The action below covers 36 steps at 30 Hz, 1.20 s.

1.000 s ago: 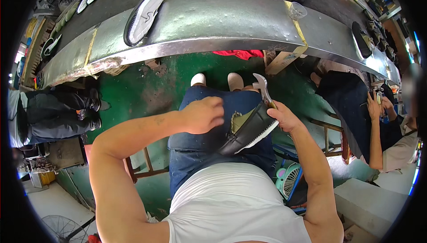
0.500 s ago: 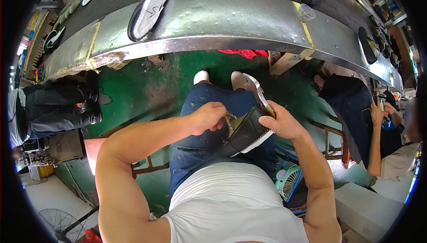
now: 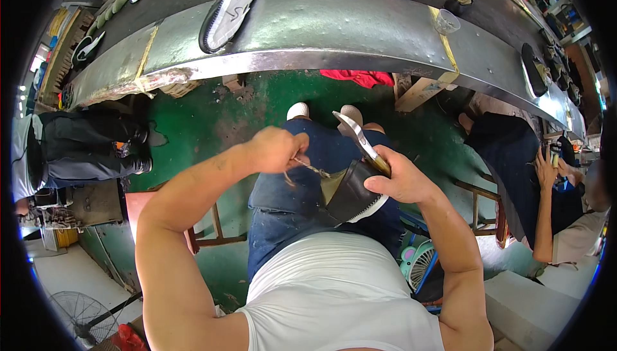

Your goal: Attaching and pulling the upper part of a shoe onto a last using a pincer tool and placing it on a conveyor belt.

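Note:
A black shoe (image 3: 354, 193) with a white stitched sole edge sits above my thighs, its opening showing an olive inside. My right hand (image 3: 405, 177) grips the shoe together with a hammer-like metal tool (image 3: 364, 143), whose curved silver head points away from me. My left hand (image 3: 275, 149) is closed on a thin twisted cord (image 3: 313, 168). That cord runs from my fingers to the shoe's opening and looks stretched between them. My right palm hides part of the shoe and the tool's handle.
Ahead stands a metal-edged bench (image 3: 308, 26) bearing a white-soled shoe (image 3: 230, 13), a clear cup (image 3: 446, 22) and several other shoes. A co-worker (image 3: 565, 209) sits at the right. Another person's dark-trousered legs (image 3: 90, 145) are at the left. A green fan (image 3: 418, 260) stands beside my right thigh.
My left hand has moved left and away from the shoe, drawing the cord out. The shoe has tilted, and the tool's head now stands further left and more exposed.

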Tool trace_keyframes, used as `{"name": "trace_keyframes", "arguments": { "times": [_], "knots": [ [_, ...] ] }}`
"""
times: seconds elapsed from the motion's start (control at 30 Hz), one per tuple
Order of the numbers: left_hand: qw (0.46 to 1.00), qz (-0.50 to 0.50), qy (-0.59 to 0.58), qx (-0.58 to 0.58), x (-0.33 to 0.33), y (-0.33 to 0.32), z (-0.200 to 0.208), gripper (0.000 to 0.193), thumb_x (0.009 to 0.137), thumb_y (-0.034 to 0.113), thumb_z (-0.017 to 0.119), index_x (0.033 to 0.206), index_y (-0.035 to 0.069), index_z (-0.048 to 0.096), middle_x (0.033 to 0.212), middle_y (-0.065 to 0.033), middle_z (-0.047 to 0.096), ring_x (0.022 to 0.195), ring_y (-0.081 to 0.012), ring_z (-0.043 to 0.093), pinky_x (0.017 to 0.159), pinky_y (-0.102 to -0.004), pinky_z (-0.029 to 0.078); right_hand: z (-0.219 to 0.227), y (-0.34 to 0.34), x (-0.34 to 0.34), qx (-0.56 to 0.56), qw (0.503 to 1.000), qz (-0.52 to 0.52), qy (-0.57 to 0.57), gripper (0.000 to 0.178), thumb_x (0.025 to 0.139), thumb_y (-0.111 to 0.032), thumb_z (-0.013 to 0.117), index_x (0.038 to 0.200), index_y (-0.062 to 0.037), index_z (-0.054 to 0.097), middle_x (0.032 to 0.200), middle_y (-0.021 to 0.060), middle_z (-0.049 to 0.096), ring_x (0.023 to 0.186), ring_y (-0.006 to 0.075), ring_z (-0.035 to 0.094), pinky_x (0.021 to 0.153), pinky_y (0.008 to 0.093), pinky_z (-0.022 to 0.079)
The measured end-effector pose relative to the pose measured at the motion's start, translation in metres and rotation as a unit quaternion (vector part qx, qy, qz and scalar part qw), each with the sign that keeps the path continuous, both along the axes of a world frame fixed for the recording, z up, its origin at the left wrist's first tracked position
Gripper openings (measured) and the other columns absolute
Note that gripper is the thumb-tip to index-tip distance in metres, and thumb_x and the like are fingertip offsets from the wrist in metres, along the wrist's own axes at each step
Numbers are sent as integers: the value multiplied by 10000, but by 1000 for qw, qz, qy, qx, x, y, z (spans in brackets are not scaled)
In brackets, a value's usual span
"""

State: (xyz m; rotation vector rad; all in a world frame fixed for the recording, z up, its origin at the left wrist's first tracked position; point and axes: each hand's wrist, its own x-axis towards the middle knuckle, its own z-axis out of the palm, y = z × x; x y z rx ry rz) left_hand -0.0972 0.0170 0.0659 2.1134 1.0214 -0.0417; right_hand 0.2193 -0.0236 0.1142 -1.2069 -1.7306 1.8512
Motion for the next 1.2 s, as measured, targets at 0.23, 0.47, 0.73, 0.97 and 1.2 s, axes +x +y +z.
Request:
{"name": "trace_keyframes", "arguments": {
  "times": [0.23, 0.47, 0.73, 0.97, 1.2],
  "knots": [
    [967, 130, -210, -62, 11, -26, 28, 981, 851, 314, 790, 1581, 68, 182, 1594, -147, 246, 1484, -286, 247, 1174, -425, 274, -14, -3, -15, 58, 987, -98, -114, 510, 938, -457, 648, 1095, 24, 589, 872, 73, 621, 825, 139, 599, 726, 303, 501],
    [807, 252, -483, -225, 62, -54, 3, 785, 893, 24, 698, 1560, 99, 291, 1299, -48, 553, 1152, -143, 547, 993, -292, 451, -21, -8, -24, -7, 991, -129, -44, 476, 1017, -453, 524, 1030, 21, 562, 788, 74, 633, 634, 150, 629, 557, 306, 502],
    [805, 252, -481, -237, 44, -54, -28, 579, 1055, 274, 500, 1547, 125, 233, 1325, -60, 510, 1237, -147, 460, 1103, -322, 325, -16, -74, -2, -13, 999, -7, -44, 333, 1002, -190, 558, 1259, 22, 563, 1035, 93, 690, 851, 133, 650, 784, 278, 529],
    [849, 266, -421, -176, 53, -51, -41, 604, 1044, 292, 502, 1546, 87, 235, 1406, -157, 476, 1318, -250, 439, 1127, -345, 311, -27, -58, -8, -170, 984, -8, 41, 328, 1022, -200, 534, 1271, 15, 536, 1132, 95, 647, 987, 161, 635, 884, 332, 528],
    [887, 300, -337, -98, 63, -46, -27, 505, 1019, 230, 564, 1466, 53, 411, 1328, -131, 541, 1224, -201, 515, 1061, -325, 399, -15, -36, -16, -215, 976, -31, -2, 240, 1029, -244, 534, 983, -14, 590, 798, 65, 647, 686, 139, 628, 628, 300, 531]
  ]
}}
